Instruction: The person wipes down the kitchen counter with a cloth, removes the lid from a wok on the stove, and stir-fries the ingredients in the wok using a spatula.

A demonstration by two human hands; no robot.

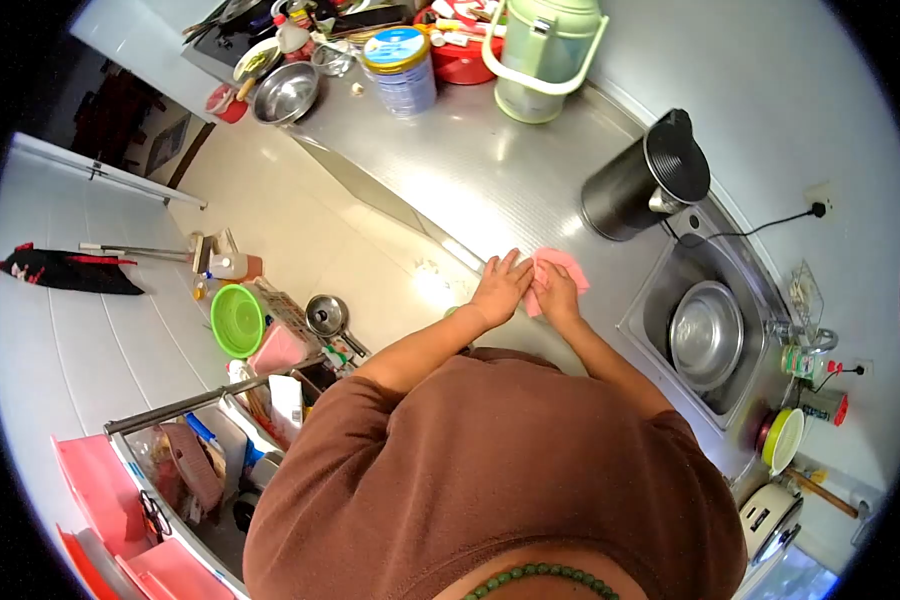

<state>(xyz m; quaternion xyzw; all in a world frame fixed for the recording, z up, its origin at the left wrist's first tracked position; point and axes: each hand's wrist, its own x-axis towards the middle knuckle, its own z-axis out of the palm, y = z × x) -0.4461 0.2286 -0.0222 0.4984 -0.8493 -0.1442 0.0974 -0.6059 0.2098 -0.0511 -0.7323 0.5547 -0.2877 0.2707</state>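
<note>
A pink cloth [567, 263] lies bunched on the metal countertop [470, 165], close to its front edge. My right hand [558, 297] is closed on the cloth, fingers curled into its folds. Just to the left, my left hand [502, 291] rests with its fingers stretched out at the counter's edge. Its fingertips come up beside the cloth; whether they press on it I cannot tell.
Right of the hands is a sink [635, 322] holding a metal basin [707, 335]. A dark cylindrical kettle [620, 190] stands behind them. Further back are a green insulated pot [540, 65], a blue tin [402, 80] and a steel bowl [286, 94]. A cluttered rack [155, 415] stands left.
</note>
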